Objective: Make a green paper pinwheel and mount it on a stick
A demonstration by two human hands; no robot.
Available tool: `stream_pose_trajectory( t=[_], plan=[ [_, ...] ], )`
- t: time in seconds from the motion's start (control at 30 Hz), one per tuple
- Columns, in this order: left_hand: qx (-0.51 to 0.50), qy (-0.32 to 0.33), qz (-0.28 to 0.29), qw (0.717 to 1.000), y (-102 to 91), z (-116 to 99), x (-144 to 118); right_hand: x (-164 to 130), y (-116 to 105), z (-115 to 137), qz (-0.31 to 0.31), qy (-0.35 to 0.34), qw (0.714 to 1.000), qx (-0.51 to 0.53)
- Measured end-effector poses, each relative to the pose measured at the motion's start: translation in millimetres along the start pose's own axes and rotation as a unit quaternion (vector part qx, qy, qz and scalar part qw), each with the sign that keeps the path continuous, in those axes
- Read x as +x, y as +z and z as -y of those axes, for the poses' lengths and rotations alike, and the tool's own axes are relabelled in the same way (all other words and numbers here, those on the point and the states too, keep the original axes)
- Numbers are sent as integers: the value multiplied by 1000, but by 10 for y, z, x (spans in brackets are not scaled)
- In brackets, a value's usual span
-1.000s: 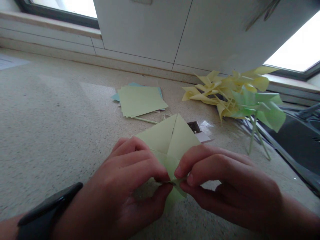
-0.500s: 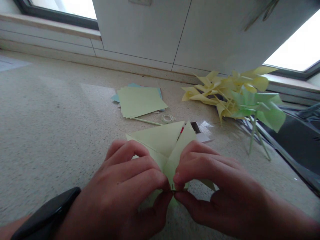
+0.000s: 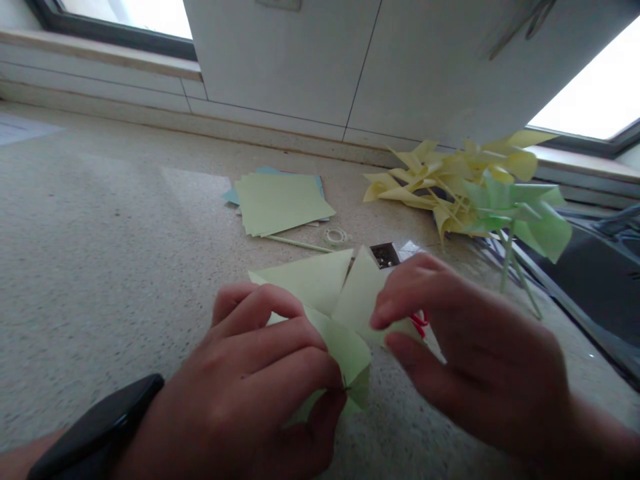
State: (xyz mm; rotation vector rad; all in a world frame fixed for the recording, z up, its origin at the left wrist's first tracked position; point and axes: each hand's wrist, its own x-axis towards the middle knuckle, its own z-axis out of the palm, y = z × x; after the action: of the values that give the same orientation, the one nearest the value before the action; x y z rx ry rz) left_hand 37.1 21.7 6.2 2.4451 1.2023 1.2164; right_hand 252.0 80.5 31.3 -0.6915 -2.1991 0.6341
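A light green paper sheet (image 3: 315,277), slit from its corners, is partly folded toward its near side. My left hand (image 3: 265,360) pinches the folded part between thumb and fingertips, with a small dark mark or pin just beside them. My right hand (image 3: 470,347) is off the fold, its thumb and forefinger apart close to the sheet's right flap, holding nothing I can see. Red scissors handles (image 3: 421,323) show behind the right hand, mostly hidden. Beyond the paper is a small open box (image 3: 385,255) with tiny metal bits in it.
A stack of green and blue paper (image 3: 283,203) lies farther back, near a thin stick (image 3: 300,244) and a clear tape roll (image 3: 335,237). Yellow pinwheels (image 3: 425,180) and a green pinwheel (image 3: 530,207) stand at right, beside a dark sink (image 3: 595,267).
My right hand has let go of the paper's pinched point and moved right, its finger and thumb parting. The right flap has spread outward; the box and scissors handles now show. My left hand stays pinched.
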Motion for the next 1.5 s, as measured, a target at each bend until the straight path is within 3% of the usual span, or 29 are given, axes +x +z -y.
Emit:
stream_pose_trajectory(
  t=[0.1,0.17,0.3,0.47,0.63,0.8,0.9,1.03,1.23,1.5],
  plan=[
    [2,10,-3,1000,-7,-10,5,50,-33,-96,-127,98,983,-88],
    [-3,14,1,1000,-13,-10,1,77,-50,-163,-144,151,968,-141],
    [-13,19,3,1000,-20,-4,-3,106,-80,-217,-123,211,947,-210],
    [-3,31,0,1000,-16,-6,3,136,-79,-198,-81,220,939,-249],
    [-21,29,-1,999,12,5,-24,116,-55,-230,-43,232,948,-215],
    [-35,23,-7,999,13,6,-54,111,-49,-231,-45,240,959,-142],
    [-36,21,0,999,-3,9,-49,123,-53,-192,-40,227,967,-105],
    [-40,-9,25,999,-23,22,-25,126,-52,-116,-38,154,983,-88],
    [-51,-45,33,997,-38,30,-15,125,-51,-76,59,28,995,-80],
    [-62,-57,49,995,-40,48,-3,85,-57,-103,100,34,993,-56]
  ],
)
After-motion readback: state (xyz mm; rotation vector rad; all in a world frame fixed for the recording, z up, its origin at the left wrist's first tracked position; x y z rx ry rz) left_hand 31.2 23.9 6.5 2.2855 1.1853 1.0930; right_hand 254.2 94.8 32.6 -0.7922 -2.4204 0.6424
